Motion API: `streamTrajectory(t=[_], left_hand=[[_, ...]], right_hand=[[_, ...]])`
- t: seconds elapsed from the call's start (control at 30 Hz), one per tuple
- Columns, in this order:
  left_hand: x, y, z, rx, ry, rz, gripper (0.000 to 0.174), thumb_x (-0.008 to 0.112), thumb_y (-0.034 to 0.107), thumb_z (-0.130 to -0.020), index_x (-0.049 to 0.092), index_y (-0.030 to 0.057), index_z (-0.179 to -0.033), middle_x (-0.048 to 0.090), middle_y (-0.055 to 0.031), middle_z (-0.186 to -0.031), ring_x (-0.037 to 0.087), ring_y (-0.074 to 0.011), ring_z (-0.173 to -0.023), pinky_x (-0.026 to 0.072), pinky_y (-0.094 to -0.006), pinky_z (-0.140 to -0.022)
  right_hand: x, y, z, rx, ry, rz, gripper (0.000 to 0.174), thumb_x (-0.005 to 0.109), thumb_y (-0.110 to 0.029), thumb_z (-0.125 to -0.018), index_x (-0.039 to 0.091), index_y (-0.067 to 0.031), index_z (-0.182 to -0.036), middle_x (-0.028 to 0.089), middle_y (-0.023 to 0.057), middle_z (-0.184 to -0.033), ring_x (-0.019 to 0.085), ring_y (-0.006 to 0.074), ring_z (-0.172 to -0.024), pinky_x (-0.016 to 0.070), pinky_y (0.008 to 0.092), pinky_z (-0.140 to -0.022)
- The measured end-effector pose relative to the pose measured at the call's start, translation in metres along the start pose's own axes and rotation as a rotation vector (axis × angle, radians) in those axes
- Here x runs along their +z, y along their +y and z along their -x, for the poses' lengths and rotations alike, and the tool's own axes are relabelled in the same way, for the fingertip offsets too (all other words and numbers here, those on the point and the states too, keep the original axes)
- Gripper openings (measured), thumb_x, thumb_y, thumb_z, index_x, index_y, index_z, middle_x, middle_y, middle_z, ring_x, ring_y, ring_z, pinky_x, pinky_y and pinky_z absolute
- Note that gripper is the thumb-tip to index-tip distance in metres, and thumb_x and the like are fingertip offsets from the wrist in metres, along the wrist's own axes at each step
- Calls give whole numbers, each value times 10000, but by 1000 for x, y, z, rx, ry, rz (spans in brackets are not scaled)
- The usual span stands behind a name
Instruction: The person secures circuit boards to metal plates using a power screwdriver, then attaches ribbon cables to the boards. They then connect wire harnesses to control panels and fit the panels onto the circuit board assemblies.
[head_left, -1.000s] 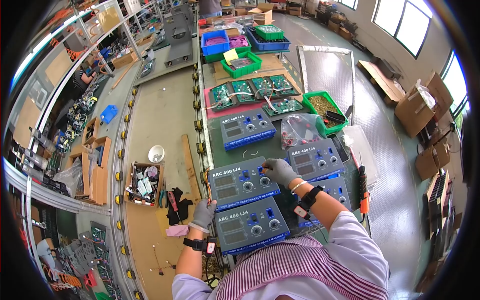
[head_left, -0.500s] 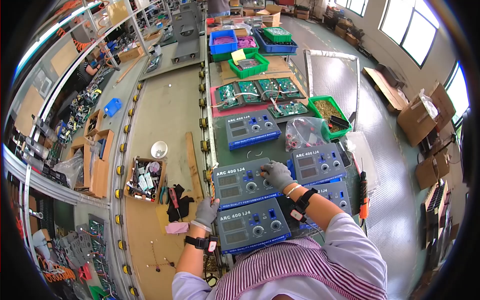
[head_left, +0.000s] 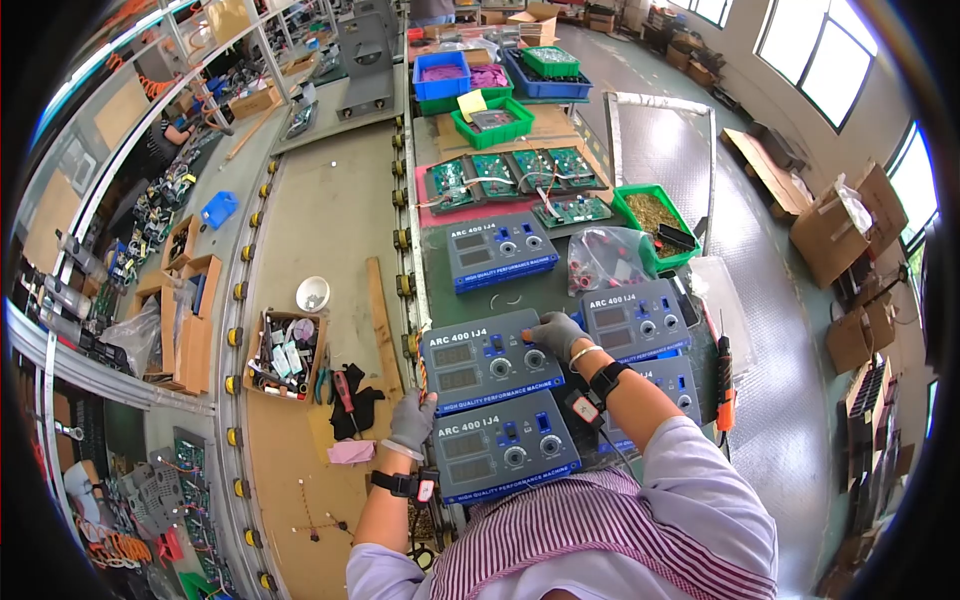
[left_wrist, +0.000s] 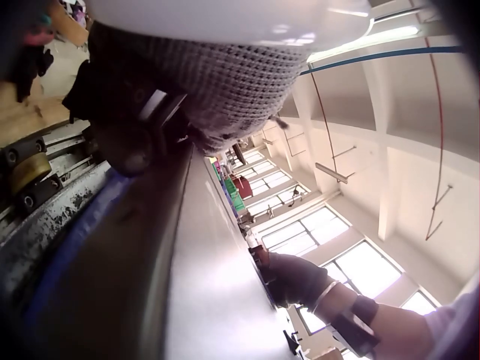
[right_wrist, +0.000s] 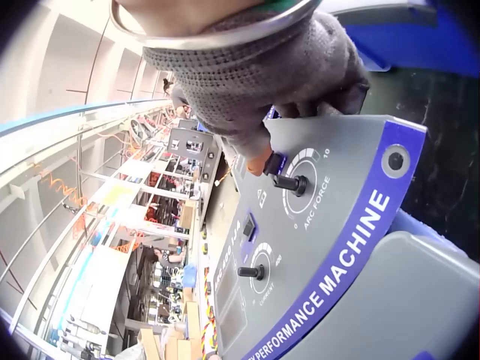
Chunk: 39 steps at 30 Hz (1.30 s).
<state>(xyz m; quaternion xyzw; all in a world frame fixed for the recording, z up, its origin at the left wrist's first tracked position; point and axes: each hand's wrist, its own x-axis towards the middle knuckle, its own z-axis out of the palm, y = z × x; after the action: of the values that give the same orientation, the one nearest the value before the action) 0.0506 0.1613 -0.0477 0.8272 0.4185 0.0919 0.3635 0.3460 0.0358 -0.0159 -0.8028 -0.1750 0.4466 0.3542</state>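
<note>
The middle ARC 400 IJ4 panel [head_left: 488, 352] lies face up above another like it [head_left: 500, 446]. My gloved right hand [head_left: 556, 335] is at its upper right; in the right wrist view the bare thumb tip [right_wrist: 261, 160] touches a black switch [right_wrist: 275, 164] beside the ARC FORCE knob [right_wrist: 298, 185], with the other fingers bent over the panel's edge. By the lower left corner, my left hand [head_left: 412, 420] holds red and yellow wires [head_left: 421, 372] running along the panel's side. In the left wrist view the glove [left_wrist: 232, 90] hides its fingertips.
More panels [head_left: 500, 250] lie behind and to the right. Green circuit boards [head_left: 492, 175], a plastic bag of parts [head_left: 605, 262] and a green bin [head_left: 655, 222] stand farther back. An orange screwdriver [head_left: 726, 395] lies right; a parts box [head_left: 287, 355] and pliers are left.
My right hand has shifted slightly at the panel's upper right, its fingers now farther over the edge. Faint digits now show in the panel's displays. The left hand stays by the wires.
</note>
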Motion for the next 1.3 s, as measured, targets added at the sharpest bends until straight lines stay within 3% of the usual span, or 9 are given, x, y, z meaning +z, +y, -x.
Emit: streamTrajectory(t=[0.37,0.5,0.6,0.73,0.87,1.0,1.03,1.23,1.3], left_hand=[[0,4,2,38,84,-108,334,523,320,-868,518,-9,-806,581,-195,-689,583,-342,-665,448,-420,-579],[-24,16,13,-318,169,643,249,467,263,-923,522,34,-844,572,-67,-684,565,-123,-566,478,-275,-489],[-37,35,29,-104,83,1256,223,475,255,-922,518,41,-881,591,-74,-734,585,-158,-592,523,-305,-543],[-43,95,45,-133,11,1478,198,500,232,-903,522,36,-915,601,-100,-778,610,-194,-645,540,-331,-589],[-24,56,33,-138,48,1209,150,500,196,-893,533,64,-956,600,-44,-759,599,-176,-627,498,-271,-535],[-15,22,8,-98,392,-20,346,571,351,-826,578,6,-852,608,-170,-696,603,-320,-652,460,-394,-569],[-14,20,6,-120,271,70,420,583,403,-799,589,-17,-814,594,-239,-734,589,-382,-707,448,-434,-615],[12,-4,-4,-19,73,257,353,608,315,-804,589,-35,-852,626,-176,-707,621,-294,-650,456,-381,-590],[-4,12,7,-200,-14,420,344,612,298,-803,592,-40,-864,631,-165,-714,619,-271,-651,457,-374,-599]], right_hand=[[0,-14,27,-4,49,68,598,702,-357,-720,538,40,-1137,584,199,-1104,576,275,-1018,436,320,-851],[-6,8,23,-181,222,-147,613,667,-345,-774,462,39,-1204,541,201,-1159,527,261,-1077,414,314,-888],[-20,2,35,-360,345,-268,533,640,-266,-796,451,8,-1212,590,141,-1071,553,210,-1010,426,303,-870],[-11,-14,63,-302,257,-174,551,644,-270,-777,453,-24,-1232,610,115,-1051,580,220,-984,439,308,-853],[-7,-16,47,-81,258,144,605,656,-326,-760,464,6,-1227,592,174,-1098,580,272,-1012,442,316,-859],[2,6,0,-50,54,109,513,654,-345,-759,576,49,-1078,619,194,-1025,611,289,-931,462,336,-804],[3,-6,13,-49,80,175,498,653,-344,-760,586,51,-1056,626,191,-1001,617,285,-904,466,335,-787],[2,-32,35,-148,149,260,471,658,-280,-756,563,43,-1085,620,192,-1015,610,274,-934,470,335,-776],[3,-52,54,-140,127,228,473,663,-273,-753,559,41,-1091,618,194,-1019,608,275,-943,471,339,-783]])
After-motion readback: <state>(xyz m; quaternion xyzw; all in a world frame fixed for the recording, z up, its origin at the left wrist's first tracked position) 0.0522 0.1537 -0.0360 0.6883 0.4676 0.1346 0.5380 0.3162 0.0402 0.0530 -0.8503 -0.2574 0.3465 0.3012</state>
